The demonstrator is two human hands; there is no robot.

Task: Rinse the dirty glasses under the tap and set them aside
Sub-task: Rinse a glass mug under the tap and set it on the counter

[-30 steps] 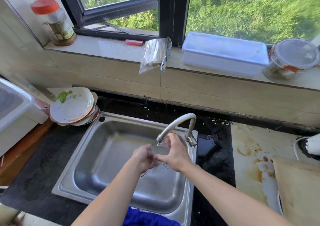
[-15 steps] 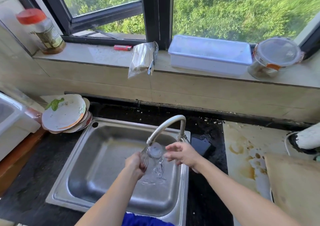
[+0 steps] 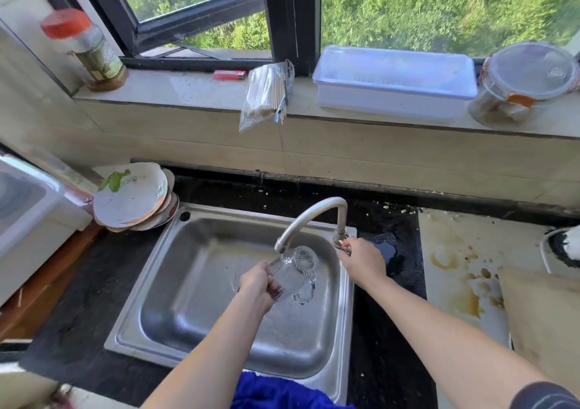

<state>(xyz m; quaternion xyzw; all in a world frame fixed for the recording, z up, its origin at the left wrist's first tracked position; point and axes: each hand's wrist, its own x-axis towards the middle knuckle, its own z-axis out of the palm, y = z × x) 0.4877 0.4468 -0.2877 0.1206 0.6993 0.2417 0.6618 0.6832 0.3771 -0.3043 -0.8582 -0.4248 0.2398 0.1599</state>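
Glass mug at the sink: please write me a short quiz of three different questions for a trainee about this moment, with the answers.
1. True or false: the left hand holds the glass mug under the spout of the tap.
2. Multiple choice: where is the right hand?
A. on the stack of plates
B. at the base of the tap, beside the sink
C. on the windowsill
3. Fill in: the stack of dirty plates stands at the back ____ corner of the sink.

Key: 1 true; 2 B; 3 left.
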